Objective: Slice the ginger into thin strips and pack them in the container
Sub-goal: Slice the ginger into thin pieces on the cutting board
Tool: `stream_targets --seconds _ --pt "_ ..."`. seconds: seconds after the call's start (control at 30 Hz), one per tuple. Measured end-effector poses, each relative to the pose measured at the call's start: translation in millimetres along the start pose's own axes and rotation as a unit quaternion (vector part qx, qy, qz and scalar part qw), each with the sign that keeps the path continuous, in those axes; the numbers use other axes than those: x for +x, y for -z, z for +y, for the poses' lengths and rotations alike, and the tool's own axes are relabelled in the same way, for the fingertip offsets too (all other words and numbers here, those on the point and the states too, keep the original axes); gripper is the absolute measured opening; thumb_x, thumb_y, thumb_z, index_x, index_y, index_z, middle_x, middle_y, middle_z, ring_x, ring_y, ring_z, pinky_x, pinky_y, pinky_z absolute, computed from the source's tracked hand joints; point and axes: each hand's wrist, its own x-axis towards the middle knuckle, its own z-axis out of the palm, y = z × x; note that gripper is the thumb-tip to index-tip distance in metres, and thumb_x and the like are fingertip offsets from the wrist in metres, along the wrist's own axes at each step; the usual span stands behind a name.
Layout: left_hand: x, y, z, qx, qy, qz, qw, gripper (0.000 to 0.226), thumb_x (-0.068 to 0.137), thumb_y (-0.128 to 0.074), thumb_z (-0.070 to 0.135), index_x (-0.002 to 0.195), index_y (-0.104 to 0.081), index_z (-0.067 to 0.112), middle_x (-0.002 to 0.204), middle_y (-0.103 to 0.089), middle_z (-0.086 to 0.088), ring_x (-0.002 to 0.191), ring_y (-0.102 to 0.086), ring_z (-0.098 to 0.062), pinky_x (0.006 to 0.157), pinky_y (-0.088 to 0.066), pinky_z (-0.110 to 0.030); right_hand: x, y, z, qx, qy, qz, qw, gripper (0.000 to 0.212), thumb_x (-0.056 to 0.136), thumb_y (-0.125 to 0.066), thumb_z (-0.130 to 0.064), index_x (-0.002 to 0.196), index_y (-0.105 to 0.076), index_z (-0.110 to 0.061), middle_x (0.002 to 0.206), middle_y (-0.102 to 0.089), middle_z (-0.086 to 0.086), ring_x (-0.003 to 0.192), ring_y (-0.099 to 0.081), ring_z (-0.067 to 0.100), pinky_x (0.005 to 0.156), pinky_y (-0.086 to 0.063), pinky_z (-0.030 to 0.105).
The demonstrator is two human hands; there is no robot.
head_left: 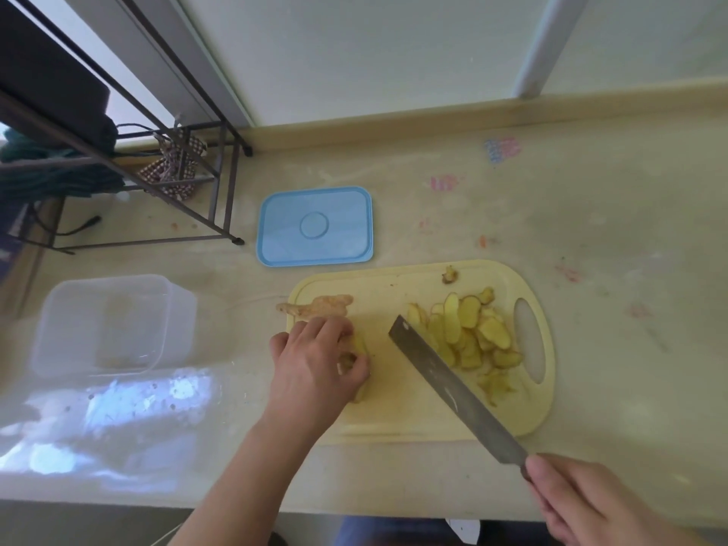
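Note:
On the pale yellow cutting board (394, 419), my left hand (315, 360) grips a peeled ginger piece (360, 348), mostly hidden under the fingers. A whole unpeeled ginger root (319, 305) lies at the board's far left edge. A pile of ginger slices (472, 336) sits on the board's right side, near its handle hole. My right hand (583, 502) holds a cleaver (449, 384) by the handle; the blade angles up-left, its tip beside the slices. A clear, seemingly empty plastic container (110, 325) stands to the left of the board. Its blue lid (315, 226) lies behind the board.
A dark metal rack (197, 159) with cloths stands at the back left of the beige counter (591, 230). A small ginger scrap (449, 274) lies at the board's far edge. The counter's front edge runs just below my forearms.

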Motion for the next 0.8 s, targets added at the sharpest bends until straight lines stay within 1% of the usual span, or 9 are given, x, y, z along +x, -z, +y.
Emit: stream_targets --seconds 0.07,0.13,0.23,0.3,0.37,0.47,0.6,0.7,0.8 --pt "2 1 6 -0.027 0.006 0.006 1.0 0.032 0.069 -0.07 0.042 0.093 -0.068 0.022 0.087 -0.066 0.011 0.085 -0.063 -0.017 0.082 -0.03 -0.034 7 -3 -7 0.019 -0.032 0.018 0.999 0.057 0.084 -0.036 -0.062 0.067 -0.049 -0.009 0.049 -0.041 0.0 0.044 -0.038 0.012 0.044 -0.032 0.02" --pt "2 -3 18 -0.037 -0.003 0.008 0.999 0.032 0.069 -0.073 0.044 0.092 -0.067 0.023 0.084 -0.065 0.012 0.083 -0.063 -0.016 0.08 -0.027 -0.032 14 -8 -21 0.017 -0.047 0.046 0.998 0.057 0.081 -0.036 -0.066 0.068 -0.046 -0.012 0.047 -0.037 -0.003 0.043 -0.034 0.01 0.044 -0.029 0.022" --pt "-3 -16 33 -0.025 -0.05 -0.001 0.998 0.029 0.073 -0.079 0.044 0.092 -0.068 0.025 0.084 -0.065 0.011 0.081 -0.06 -0.017 0.077 -0.028 -0.035 22 -21 -31 -0.027 0.002 0.088 0.996 0.051 0.08 -0.033 -0.068 0.063 -0.047 -0.023 0.045 -0.044 -0.004 0.042 -0.039 0.007 0.047 -0.031 0.026" --pt "-5 -21 34 -0.032 -0.076 0.021 0.996 0.021 0.078 -0.069 0.044 0.089 -0.07 0.026 0.085 -0.067 0.011 0.079 -0.06 -0.017 0.076 -0.029 -0.036 20 -29 -38 -0.044 -0.001 0.091 0.995 0.051 0.084 -0.03 -0.065 0.063 -0.046 -0.022 0.052 -0.052 -0.004 0.047 -0.047 0.01 0.052 -0.037 0.03" --pt "-6 -24 29 -0.043 -0.088 0.046 0.994 0.02 0.082 -0.062 0.041 0.088 -0.072 0.025 0.085 -0.068 0.012 0.078 -0.061 -0.017 0.076 -0.029 -0.035 18 -35 -39 -0.094 -0.001 0.089 0.992 0.058 0.081 -0.021 -0.071 0.069 -0.049 -0.022 0.062 -0.059 -0.003 0.058 -0.055 0.012 0.058 -0.041 0.028" --pt "-9 -25 25 -0.05 -0.099 0.069 0.991 0.018 0.084 -0.065 0.033 0.095 -0.074 0.023 0.089 -0.071 0.012 0.081 -0.064 -0.015 0.08 -0.03 -0.035 17 -34 -40 -0.086 -0.005 0.098 0.991 0.066 0.077 -0.014 -0.078 0.069 -0.046 -0.02 0.062 -0.058 -0.009 0.055 -0.052 0.011 0.058 -0.041 0.028" --pt "-11 -27 30 -0.048 -0.118 0.09 0.988 0.015 0.087 -0.06 0.026 0.084 -0.073 0.02 0.086 -0.071 0.011 0.078 -0.065 -0.018 0.08 -0.031 -0.037 8 -30 -55 -0.074 -0.005 0.079 0.994 0.049 0.072 -0.014 -0.075 0.074 -0.048 -0.041 0.062 -0.058 -0.02 0.047 -0.053 0.001 0.052 -0.04 0.019" --pt "-12 -29 28 -0.065 -0.129 0.105 0.984 0.02 0.089 -0.058 0.025 0.086 -0.077 0.019 0.093 -0.074 0.009 0.078 -0.066 -0.016 0.081 -0.034 -0.038 4 -27 -58 -0.103 -0.002 0.065 0.993 0.06 0.071 -0.016 -0.072 0.071 -0.049 -0.022 0.064 -0.063 -0.01 0.049 -0.056 -0.002 0.053 -0.039 0.015" --pt "-12 -29 27 -0.078 -0.141 0.113 0.98 0.023 0.092 -0.056 0.022 0.085 -0.076 0.016 0.091 -0.075 0.009 0.07 -0.063 -0.014 0.081 -0.038 -0.039 3 -28 -56 -0.13 0.004 0.075 0.989 0.062 0.071 -0.016 -0.072 0.07 -0.049 -0.02 0.066 -0.064 -0.01 0.057 -0.056 0.001 0.057 -0.039 0.016"
